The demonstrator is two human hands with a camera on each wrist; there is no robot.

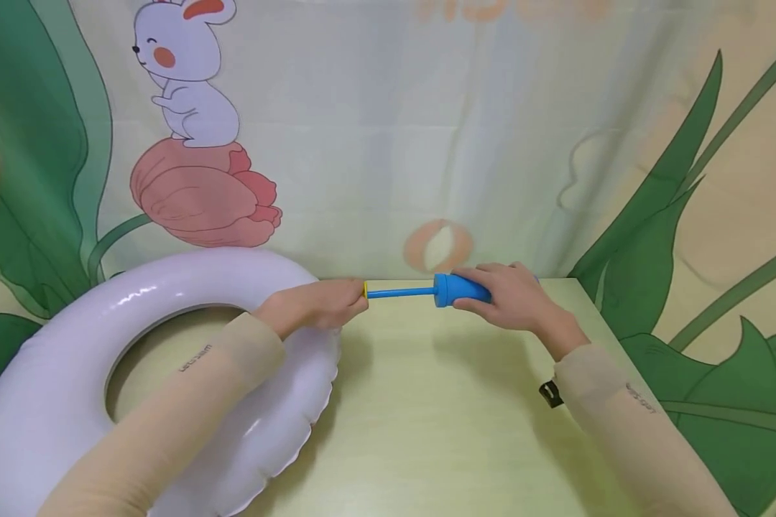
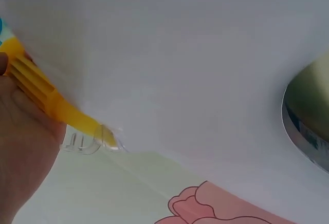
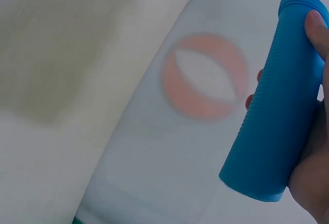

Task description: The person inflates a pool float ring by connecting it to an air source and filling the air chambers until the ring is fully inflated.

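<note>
A blue hand pump (image 1: 462, 289) stretches between both hands, a length of its thin blue rod (image 1: 401, 292) exposed. My right hand (image 1: 516, 296) grips the ribbed blue barrel (image 3: 280, 100), fingers wrapped round it. At the other end, my left hand (image 1: 333, 303) holds the pump's yellow end piece (image 2: 38, 85), which is mostly hidden from the head view. The tapered yellow nozzle (image 2: 82, 121) sits at a clear plastic valve (image 2: 105, 137) on the white inflatable swim ring (image 1: 45, 359). The ring looks rounded out, with wrinkles along its outer seam, and lies below my left forearm.
A pale table (image 1: 420, 431) spreads under the hands. Behind it hangs a curtain (image 1: 343, 143) printed with a rabbit, flowers and leaves. A small black piece (image 1: 550, 394) shows beside the right sleeve. The swim ring takes up the table's left side.
</note>
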